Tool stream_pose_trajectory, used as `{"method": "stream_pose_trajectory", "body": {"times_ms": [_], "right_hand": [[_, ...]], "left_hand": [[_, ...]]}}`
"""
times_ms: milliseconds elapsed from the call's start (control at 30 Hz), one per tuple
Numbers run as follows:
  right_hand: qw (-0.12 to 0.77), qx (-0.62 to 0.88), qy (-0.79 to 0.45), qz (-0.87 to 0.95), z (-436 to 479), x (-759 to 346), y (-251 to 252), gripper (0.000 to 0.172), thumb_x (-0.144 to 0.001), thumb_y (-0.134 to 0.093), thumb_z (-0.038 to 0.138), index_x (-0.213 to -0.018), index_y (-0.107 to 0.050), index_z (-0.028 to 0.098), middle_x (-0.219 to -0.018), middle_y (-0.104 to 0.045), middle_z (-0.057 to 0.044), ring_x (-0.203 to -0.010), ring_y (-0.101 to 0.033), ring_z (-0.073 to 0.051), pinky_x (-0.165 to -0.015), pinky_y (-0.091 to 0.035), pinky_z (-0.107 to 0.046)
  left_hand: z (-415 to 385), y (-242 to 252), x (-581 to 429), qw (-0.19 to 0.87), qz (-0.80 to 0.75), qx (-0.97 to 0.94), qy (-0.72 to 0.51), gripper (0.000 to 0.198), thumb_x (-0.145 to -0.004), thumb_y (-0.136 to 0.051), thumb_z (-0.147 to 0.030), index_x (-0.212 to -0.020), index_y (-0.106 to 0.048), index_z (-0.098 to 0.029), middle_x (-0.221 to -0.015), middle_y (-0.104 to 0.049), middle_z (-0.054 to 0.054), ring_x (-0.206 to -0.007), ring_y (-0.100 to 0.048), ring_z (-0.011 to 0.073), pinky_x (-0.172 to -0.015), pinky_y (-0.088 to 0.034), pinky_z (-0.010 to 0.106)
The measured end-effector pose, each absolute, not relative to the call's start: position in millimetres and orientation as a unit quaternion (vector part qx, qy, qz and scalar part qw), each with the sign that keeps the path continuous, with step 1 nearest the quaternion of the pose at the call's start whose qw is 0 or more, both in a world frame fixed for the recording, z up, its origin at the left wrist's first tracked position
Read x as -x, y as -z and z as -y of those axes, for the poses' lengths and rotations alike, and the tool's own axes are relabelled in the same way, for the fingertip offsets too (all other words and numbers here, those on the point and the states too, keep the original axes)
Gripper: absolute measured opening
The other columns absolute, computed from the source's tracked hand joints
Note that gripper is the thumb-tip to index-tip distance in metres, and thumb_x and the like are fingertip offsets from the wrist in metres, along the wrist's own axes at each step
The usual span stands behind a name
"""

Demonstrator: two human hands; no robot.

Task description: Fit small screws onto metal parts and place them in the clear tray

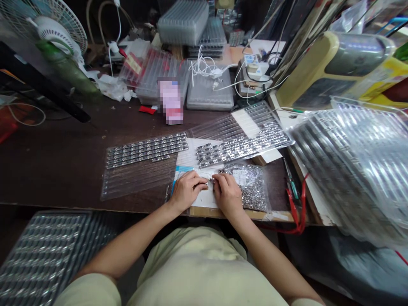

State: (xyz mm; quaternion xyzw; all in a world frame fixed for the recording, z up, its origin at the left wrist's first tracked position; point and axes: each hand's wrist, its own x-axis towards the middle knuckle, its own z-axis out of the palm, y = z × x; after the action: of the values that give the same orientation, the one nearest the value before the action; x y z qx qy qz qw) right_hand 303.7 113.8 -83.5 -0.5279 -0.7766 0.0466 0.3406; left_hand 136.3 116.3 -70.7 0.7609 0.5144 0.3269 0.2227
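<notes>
Both hands meet over a white sheet (204,199) at the table's front edge. My left hand (187,189) has its fingers pinched near a small metal part (206,185). Close on its right, my right hand (227,193) is also closed, fingertips on a small piece too tiny to make out. A plastic bag of small metal parts (255,187) lies beside my right hand. Beyond the hands, a clear tray (103,182) on the left and another clear tray (219,129) on the right hold rows of small metal parts.
A screwdriver (291,185) and red strap (301,212) lie at right, near stacked clear trays (347,170). Behind are a phone (171,101), white cables (204,68) and plastic boxes (210,91). A fan (54,32) stands back left; filled trays (44,255) sit below the table.
</notes>
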Motion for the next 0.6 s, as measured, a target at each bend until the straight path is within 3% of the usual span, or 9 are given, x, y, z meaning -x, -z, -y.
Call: {"method": "stream_pose_trajectory", "body": {"times_ms": [133,300,600], "right_hand": [[0.351,0.513,-0.081,0.779,-113,-300,79,0.019,-0.094,-0.046,0.023,-0.098,-0.064,0.02,-0.091,-0.066,-0.006,-0.085,-0.057,-0.016,-0.076,-0.043,-0.028],[0.319,0.507,-0.081,0.797,-113,-284,76,0.015,-0.088,-0.06,0.035,-0.082,-0.068,0.024,-0.087,-0.07,-0.001,-0.082,-0.055,-0.015,-0.075,-0.035,-0.03],[0.296,0.505,-0.073,0.807,-116,-276,79,0.016,-0.091,-0.056,0.033,-0.093,-0.072,0.029,-0.094,-0.068,-0.001,-0.086,-0.051,-0.016,-0.074,-0.031,-0.031]], "left_hand": [[-130,65,-122,0.225,-0.532,-0.72,-0.385,0.01,-0.082,-0.066,-0.024,-0.09,-0.073,-0.021,-0.081,-0.064,0.002,-0.076,-0.06,0.0139,-0.07,-0.046,0.026],[-176,55,-80,0.078,-0.636,-0.693,-0.329,0.01,-0.08,-0.068,-0.029,-0.086,-0.073,-0.024,-0.088,-0.065,0.003,-0.087,-0.058,0.0205,-0.079,-0.042,0.034],[-174,59,-43,-0.018,-0.69,-0.673,-0.266,0.014,-0.082,-0.062,-0.032,-0.085,-0.073,-0.024,-0.098,-0.063,0.005,-0.097,-0.054,0.0253,-0.082,-0.035,0.039]]}}
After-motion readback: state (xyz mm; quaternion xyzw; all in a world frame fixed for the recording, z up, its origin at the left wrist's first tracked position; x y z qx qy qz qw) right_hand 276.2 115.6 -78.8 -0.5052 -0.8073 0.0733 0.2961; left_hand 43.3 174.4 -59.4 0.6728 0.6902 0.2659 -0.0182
